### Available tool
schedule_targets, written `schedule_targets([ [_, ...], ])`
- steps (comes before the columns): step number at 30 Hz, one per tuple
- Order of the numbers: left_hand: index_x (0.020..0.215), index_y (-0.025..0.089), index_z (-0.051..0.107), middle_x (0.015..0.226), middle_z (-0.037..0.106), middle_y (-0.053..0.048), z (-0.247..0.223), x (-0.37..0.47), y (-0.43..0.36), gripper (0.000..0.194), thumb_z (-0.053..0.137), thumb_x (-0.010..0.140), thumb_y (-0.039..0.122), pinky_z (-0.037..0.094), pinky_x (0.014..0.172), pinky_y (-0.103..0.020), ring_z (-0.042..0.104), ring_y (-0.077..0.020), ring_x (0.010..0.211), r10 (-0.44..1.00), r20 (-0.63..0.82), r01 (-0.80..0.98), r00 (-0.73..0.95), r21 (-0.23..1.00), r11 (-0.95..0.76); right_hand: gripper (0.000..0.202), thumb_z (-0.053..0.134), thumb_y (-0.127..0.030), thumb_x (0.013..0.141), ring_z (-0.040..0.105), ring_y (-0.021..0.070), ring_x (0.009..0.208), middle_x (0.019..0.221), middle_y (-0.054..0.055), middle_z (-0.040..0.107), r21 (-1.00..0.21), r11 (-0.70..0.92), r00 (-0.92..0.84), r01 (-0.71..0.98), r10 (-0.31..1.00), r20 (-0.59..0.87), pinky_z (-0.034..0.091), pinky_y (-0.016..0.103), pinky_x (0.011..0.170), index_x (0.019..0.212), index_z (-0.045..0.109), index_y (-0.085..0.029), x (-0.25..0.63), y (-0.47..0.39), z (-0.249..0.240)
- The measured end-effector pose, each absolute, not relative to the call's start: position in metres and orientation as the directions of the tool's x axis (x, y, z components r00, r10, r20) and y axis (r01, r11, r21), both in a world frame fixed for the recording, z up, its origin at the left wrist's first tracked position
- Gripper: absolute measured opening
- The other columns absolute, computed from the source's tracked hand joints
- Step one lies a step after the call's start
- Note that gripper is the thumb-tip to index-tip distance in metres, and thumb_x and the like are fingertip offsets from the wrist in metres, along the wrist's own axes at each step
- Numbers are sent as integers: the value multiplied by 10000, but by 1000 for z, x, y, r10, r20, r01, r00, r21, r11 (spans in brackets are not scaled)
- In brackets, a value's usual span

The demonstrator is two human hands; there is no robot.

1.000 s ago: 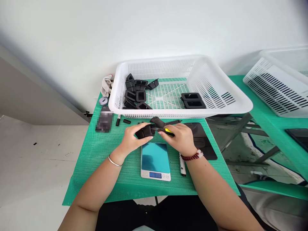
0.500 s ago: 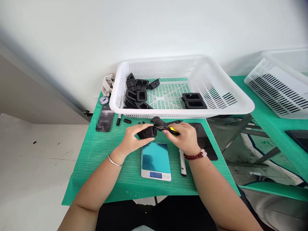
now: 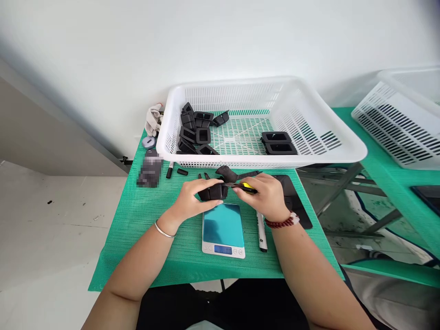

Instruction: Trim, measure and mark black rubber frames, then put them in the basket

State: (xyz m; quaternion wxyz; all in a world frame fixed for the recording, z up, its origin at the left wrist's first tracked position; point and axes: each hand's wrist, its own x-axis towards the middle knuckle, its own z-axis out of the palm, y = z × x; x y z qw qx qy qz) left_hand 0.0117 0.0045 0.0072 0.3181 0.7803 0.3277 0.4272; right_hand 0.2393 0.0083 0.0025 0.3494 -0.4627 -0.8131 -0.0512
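Head view: above the green table [image 3: 137, 243], well in from its near edge, a black part [image 3: 216, 192] is held by the left hand [image 3: 184, 199], between thumb and fingers; a yellow-and-black tool [image 3: 249, 186] is gripped in the right hand [image 3: 270, 197], its tip at the part's right end.

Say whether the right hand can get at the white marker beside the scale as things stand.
Probably not while occupied: the right hand grips a yellow-and-black utility knife. Otherwise the way looks free, as the white marker lies close by, mostly uncovered.
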Motion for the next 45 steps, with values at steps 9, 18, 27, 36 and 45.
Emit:
schedule_targets([
  [9, 1137, 224, 630, 1049, 711, -71, 8, 11, 5, 444, 730, 717, 326, 525, 794, -328, 667, -199, 914, 797, 442, 257, 412, 783, -567, 380, 529, -492, 854, 480, 128, 466, 459, 2, 548, -250, 545, -289, 800, 716, 636, 374, 267, 518, 630, 603, -194, 239, 7, 3],
  [18, 1112, 223, 639, 1040, 713, -72, 9, 12, 4, 428, 736, 708, 325, 519, 815, -344, 664, -199, 909, 779, 455, 235, 431, 777, -583, 374, 529, -481, 849, 500, 125, 474, 498, 9, 584, -289, 595, -347, 750, 726, 594, 406, 273, 555, 621, 601, -193, 240, 8, 3],
  [27, 1105, 234, 643, 1000, 717, -64, 11, 13, 4, 405, 724, 722, 337, 510, 761, -324, 659, -185, 851, 764, 445, 203, 468, 787, -582, 383, 515, -485, 840, 520, 140, 515, 506, 15, 570, -342, 600, -366, 723, 753, 547, 394, 275, 544, 597, 589, -199, 242, 7, 5],
  [36, 1104, 233, 642, 989, 713, -58, 13, 13, 5, 411, 738, 714, 318, 510, 781, -329, 653, -184, 867, 746, 454, 166, 487, 790, -590, 401, 470, -485, 853, 499, 137, 514, 492, 13, 533, -414, 605, -415, 680, 784, 462, 363, 269, 524, 589, 560, -197, 243, 6, 7],
  [45, 1102, 251, 646, 993, 714, -61, 13, 11, 6, 400, 728, 718, 331, 512, 780, -345, 657, -196, 877, 759, 450, 180, 472, 793, -582, 406, 484, -500, 851, 490, 140, 507, 483, 11, 529, -406, 568, -334, 716, 790, 515, 379, 277, 547, 585, 552, -200, 244, 7, 3],
])
